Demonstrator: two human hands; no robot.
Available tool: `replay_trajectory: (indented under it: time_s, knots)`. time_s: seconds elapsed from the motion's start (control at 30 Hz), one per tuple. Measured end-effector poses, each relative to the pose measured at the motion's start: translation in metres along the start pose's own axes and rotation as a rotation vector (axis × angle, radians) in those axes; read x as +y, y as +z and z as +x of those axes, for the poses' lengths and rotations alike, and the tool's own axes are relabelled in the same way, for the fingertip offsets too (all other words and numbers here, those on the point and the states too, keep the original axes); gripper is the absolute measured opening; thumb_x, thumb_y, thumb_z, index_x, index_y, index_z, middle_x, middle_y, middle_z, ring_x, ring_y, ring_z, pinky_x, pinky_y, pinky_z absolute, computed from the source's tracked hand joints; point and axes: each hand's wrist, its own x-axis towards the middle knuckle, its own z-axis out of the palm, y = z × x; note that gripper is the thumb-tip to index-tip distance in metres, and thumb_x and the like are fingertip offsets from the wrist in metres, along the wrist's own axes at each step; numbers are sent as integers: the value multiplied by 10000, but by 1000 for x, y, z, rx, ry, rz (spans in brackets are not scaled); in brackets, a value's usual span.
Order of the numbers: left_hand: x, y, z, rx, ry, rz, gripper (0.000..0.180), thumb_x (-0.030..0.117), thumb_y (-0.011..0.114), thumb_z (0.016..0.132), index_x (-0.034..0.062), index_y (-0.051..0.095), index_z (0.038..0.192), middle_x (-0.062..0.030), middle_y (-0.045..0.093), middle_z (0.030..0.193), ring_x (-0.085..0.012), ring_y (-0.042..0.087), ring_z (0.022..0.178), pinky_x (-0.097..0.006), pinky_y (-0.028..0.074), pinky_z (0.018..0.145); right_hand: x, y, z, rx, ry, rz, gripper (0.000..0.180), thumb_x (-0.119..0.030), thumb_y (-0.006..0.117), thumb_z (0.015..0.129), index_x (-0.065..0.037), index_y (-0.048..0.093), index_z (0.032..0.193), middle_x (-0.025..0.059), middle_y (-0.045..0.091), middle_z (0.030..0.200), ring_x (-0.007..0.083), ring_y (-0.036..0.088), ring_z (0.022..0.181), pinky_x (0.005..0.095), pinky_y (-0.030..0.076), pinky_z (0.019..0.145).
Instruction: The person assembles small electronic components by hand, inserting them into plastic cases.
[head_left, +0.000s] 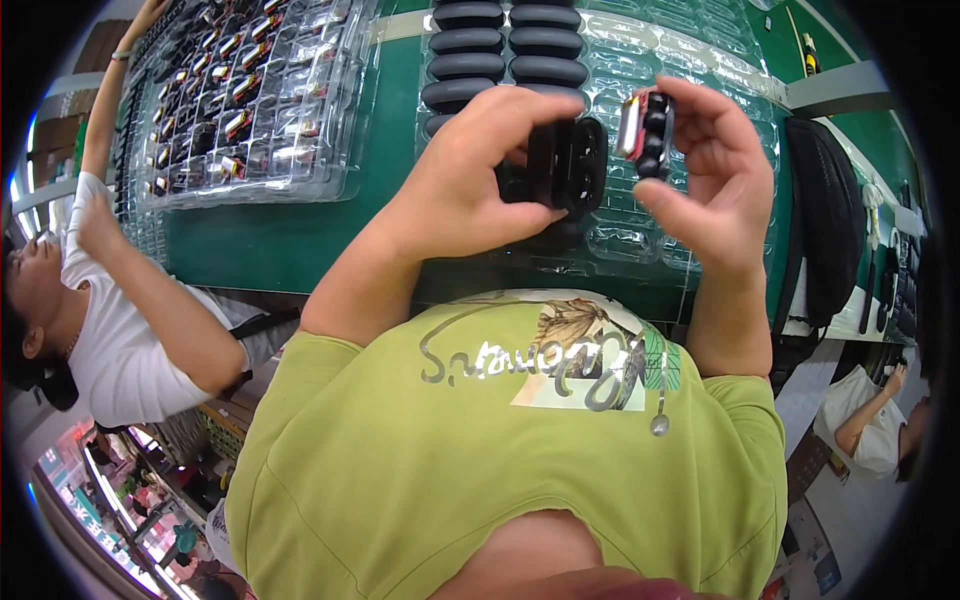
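Note:
My left hand point(475, 170) is closed around a black, rounded plastic case point(566, 165), thumb on the near side and fingers over the far side. The case stands on edge, its hollow inner side turned to the right. Across a small gap, my right hand point(722, 170) pinches a small electronic assembly point(648, 135) between thumb and fingers. It has a silver block, a red strip and several round black parts along one side. The two pieces are apart, both above a transparent moulded tray point(615, 242).
Dark grey oval shells point(466, 68) lie in two columns beyond my left hand. Stacked transparent trays point(270, 175) of small electronic parts stand at left on the green table point(235, 240). A black bag point(828, 220) lies at right. Co-workers in white sit left point(140, 340) and right point(860, 420).

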Motion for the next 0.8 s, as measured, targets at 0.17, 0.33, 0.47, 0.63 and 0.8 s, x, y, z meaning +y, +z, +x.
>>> replay_trajectory:
  time_s: [0.17,0.33,0.47,0.63,0.8]
  knots:
    - [-11,8,1,59,-84,-107,736,73,860,623,29,579,1302,-106,573,1157,-197,630,956,-299,567,788,-3,11,2,-132,-241,-493,688,-64,852,605,-11,634,1255,156,648,1110,283,654,987,345,534,878]
    - [-10,9,1,35,33,-4,743,82,878,609,16,581,1287,-101,560,1140,-204,627,952,-299,580,766,-1,12,3,-183,-259,-555,705,-122,878,591,-24,642,1248,157,661,1100,321,635,979,382,516,869]
    - [-7,8,2,-10,22,-17,741,102,902,599,5,587,1263,-98,553,1140,-193,626,953,-300,588,762,-3,6,6,-218,-305,-628,677,-170,890,592,-34,663,1215,144,670,1100,323,624,989,390,499,871]
    - [-5,12,1,49,-39,-201,702,132,939,584,-15,608,1185,-79,555,1074,-157,624,942,-277,586,754,-4,4,7,-239,-324,-631,653,-219,903,592,-38,688,1182,133,674,1093,307,622,982,382,498,857]
    - [-11,10,0,32,30,-176,683,148,931,546,-15,619,1131,-73,556,1016,-149,624,892,-258,578,726,-6,4,7,-253,-315,-613,649,-250,913,592,-33,699,1165,130,681,1066,302,629,968,373,499,843]
